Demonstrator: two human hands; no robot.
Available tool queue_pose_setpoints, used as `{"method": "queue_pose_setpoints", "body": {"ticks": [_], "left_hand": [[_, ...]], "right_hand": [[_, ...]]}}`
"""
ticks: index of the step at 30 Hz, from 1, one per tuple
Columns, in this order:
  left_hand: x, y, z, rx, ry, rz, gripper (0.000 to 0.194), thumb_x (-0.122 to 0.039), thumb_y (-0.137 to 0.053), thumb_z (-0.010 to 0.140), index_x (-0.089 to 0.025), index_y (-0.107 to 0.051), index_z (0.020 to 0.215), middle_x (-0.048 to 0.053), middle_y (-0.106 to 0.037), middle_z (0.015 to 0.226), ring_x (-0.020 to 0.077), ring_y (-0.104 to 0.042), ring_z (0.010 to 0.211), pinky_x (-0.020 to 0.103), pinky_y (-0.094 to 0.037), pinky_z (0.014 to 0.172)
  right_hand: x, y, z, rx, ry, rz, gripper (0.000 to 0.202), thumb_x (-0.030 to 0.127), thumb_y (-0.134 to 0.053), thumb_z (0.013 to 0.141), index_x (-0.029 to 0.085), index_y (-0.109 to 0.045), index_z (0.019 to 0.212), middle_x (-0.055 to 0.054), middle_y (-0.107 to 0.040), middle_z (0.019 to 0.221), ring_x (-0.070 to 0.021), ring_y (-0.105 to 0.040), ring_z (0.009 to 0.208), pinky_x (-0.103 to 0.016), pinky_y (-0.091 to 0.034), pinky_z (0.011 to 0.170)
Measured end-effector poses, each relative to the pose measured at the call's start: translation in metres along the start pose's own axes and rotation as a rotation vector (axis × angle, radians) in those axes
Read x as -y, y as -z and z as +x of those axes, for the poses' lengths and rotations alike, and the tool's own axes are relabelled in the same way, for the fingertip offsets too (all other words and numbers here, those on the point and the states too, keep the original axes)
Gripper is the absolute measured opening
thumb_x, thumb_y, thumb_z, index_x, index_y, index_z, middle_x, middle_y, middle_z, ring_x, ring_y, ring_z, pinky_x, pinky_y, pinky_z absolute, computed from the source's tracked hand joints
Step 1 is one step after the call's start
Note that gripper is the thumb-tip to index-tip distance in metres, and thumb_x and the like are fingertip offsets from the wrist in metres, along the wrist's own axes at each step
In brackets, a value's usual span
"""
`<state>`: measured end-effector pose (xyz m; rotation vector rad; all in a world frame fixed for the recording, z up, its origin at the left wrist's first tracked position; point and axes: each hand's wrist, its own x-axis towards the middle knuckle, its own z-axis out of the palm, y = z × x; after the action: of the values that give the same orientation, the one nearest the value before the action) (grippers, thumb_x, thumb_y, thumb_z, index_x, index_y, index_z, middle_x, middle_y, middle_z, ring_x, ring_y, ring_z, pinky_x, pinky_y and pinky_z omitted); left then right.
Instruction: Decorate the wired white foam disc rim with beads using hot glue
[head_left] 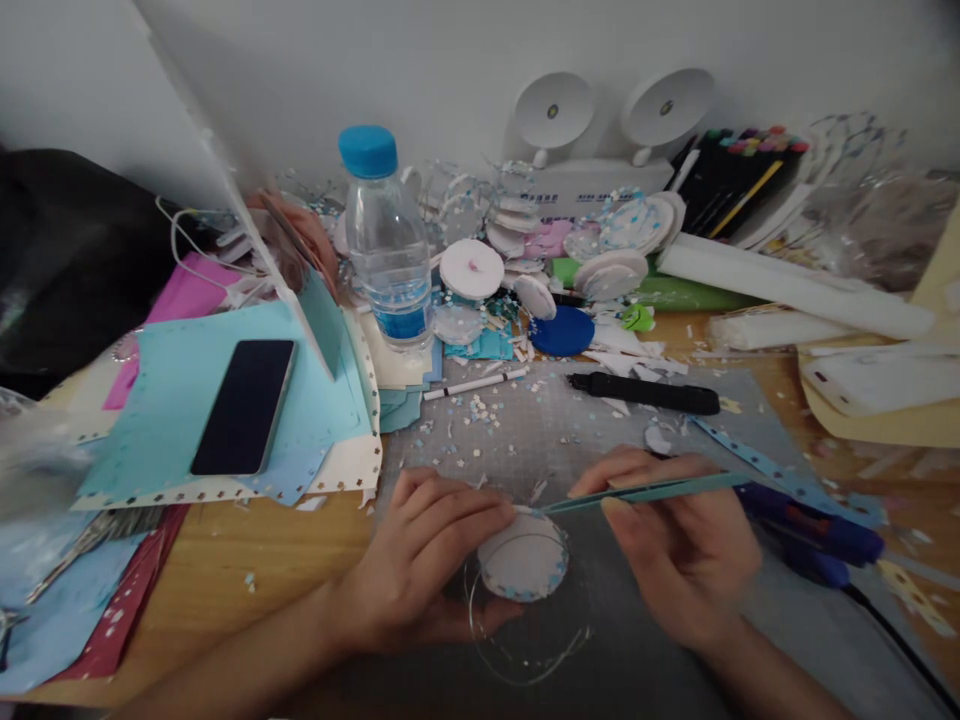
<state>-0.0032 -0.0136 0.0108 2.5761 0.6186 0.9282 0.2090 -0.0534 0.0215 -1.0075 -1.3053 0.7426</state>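
Observation:
Pinched by its left edge in my left hand [435, 550] is a small round white disc [523, 558], its rim dotted with blue and white bits. Thin clear wire [470, 610] loops from the disc and hangs below it. My right hand [682, 560] is closed around teal tweezers [660, 490], whose tips reach the disc's upper edge. Whether the tips grip a bit there is too small to tell. Both hands are over a grey cutting mat [600, 600].
Behind lie scattered paper bits [480, 415], a white pen [476, 384] and a black utility knife [645, 392]. A water bottle [386, 240] stands near several decorated discs [472, 268]. Right is a blue glue gun [817, 525] with a cord; left, a phone [244, 408] on teal paper [165, 370].

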Motion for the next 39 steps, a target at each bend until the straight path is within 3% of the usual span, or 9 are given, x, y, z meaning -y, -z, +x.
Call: {"method": "queue_pose_setpoints", "body": {"ticks": [13, 22, 39], "left_hand": [[0.0002, -0.0017, -0.0014, -0.009, -0.018, 0.027, 0.059, -0.037, -0.073, 0.072, -0.012, -0.051, 0.120, 0.010, -0.069, 0.105, 0.0231, -0.061, 0.095, 0.038, -0.041, 0.083], [0.0004, 0.0000, -0.0005, -0.033, -0.046, 0.024, 0.059, -0.037, -0.073, 0.071, -0.010, -0.052, 0.119, 0.012, -0.070, 0.103, 0.0242, -0.060, 0.094, 0.039, -0.042, 0.080], [0.0007, -0.0017, -0.0057, -0.014, -0.070, 0.023, 0.060, -0.037, -0.074, 0.071, -0.010, -0.052, 0.119, 0.013, -0.069, 0.109, 0.0242, -0.060, 0.097, 0.039, -0.041, 0.082]], "right_hand": [[-0.0011, 0.0026, 0.0005, 0.089, 0.085, -0.060, 0.029, 0.004, -0.050, 0.080, 0.024, -0.054, 0.100, -0.003, -0.064, 0.083, -0.0181, -0.062, 0.071, -0.035, -0.051, 0.060], [0.0026, -0.0001, 0.0051, -0.010, -0.063, -0.006, 0.017, 0.012, -0.052, 0.085, 0.026, -0.057, 0.093, -0.003, -0.062, 0.081, -0.0191, -0.061, 0.073, -0.036, -0.051, 0.062], [0.0023, 0.0013, 0.0066, 0.018, -0.247, -0.019, 0.005, 0.021, -0.059, 0.084, 0.024, -0.062, 0.086, -0.002, -0.065, 0.076, -0.0154, -0.063, 0.067, -0.026, -0.053, 0.057]]}}
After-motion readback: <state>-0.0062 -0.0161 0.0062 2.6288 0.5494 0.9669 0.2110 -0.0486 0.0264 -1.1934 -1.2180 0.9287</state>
